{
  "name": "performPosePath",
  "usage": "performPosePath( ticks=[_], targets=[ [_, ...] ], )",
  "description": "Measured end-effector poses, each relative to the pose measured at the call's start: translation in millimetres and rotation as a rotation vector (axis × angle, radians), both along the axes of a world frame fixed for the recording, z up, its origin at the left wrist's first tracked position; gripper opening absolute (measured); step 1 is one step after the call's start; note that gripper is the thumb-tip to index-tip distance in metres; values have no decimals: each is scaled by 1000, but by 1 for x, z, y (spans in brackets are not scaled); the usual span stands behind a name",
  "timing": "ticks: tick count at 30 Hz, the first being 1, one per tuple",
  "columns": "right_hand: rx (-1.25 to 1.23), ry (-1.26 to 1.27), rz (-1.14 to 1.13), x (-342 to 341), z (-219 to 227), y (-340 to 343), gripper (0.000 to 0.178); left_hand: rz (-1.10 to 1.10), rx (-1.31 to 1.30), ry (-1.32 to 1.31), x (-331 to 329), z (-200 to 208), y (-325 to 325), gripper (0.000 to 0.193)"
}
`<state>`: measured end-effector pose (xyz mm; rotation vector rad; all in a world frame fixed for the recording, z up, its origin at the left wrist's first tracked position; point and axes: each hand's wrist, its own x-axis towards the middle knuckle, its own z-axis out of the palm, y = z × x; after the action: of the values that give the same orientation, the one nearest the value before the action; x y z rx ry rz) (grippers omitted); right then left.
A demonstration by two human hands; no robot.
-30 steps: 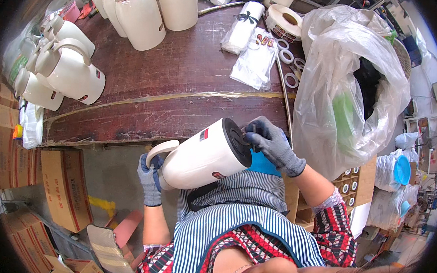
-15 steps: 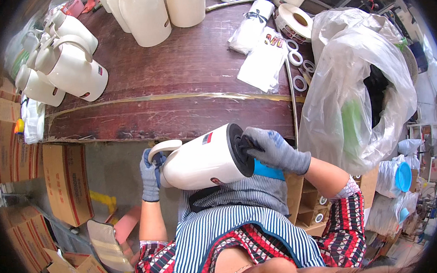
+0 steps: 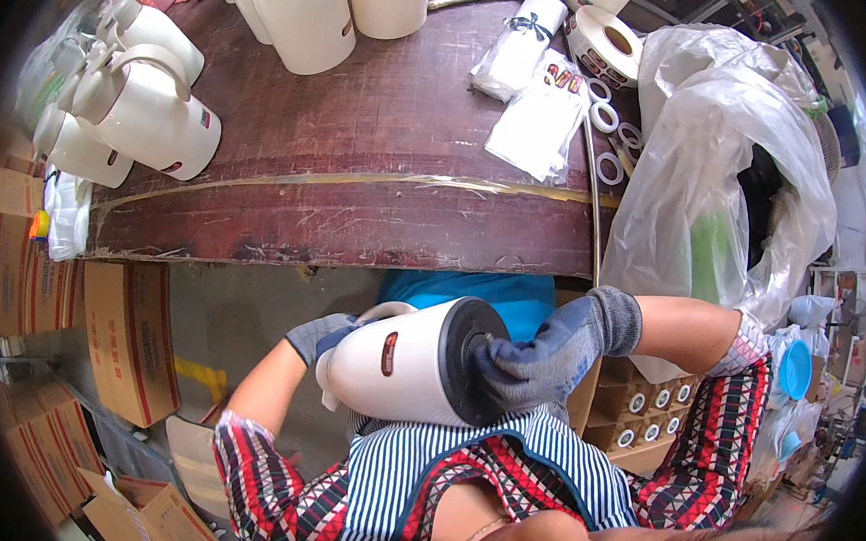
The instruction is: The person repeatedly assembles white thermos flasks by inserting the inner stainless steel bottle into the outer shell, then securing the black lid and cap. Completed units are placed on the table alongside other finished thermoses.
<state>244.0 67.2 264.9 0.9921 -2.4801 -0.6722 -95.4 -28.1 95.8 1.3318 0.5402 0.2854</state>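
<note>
A cream-white thermos jug (image 3: 400, 377) lies on its side against my striped apron, in front of the table edge. Its spout end points left and its black round base (image 3: 468, 358) faces right. My gloved left hand (image 3: 324, 337) is closed around the handle (image 3: 386, 311) end; the jug partly hides its fingers. On the base, the curled fingers of my gloved right hand (image 3: 557, 357) grip near its centre. A small dark oval sticker (image 3: 390, 354) shows on the jug's side.
Several white jugs (image 3: 161, 119) stand on the dark red wooden table (image 3: 326, 148). Packaged white bags (image 3: 540, 130), a sticker roll (image 3: 605, 47) and tape rings lie at right, beside a large clear plastic bag (image 3: 742, 142). Cardboard boxes (image 3: 130, 344) stand at lower left.
The jug has come down closer to my body and rolled about its length, bringing the oval sticker to the upper side. Both hands moved with it, and my right elbow has swung outward.
</note>
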Motion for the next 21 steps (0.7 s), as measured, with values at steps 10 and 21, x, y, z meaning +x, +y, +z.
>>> performPosePath(
  ticks=[10, 21],
  targets=[
    [-565, 37, -1373, 43, -88, 39, 44, 616, -207, 289, -20, -8, -16, 42],
    [-2633, 534, -886, -20, -102, -85, 57, 1371, 742, 348, -1, 45, -38, 20]
  ],
)
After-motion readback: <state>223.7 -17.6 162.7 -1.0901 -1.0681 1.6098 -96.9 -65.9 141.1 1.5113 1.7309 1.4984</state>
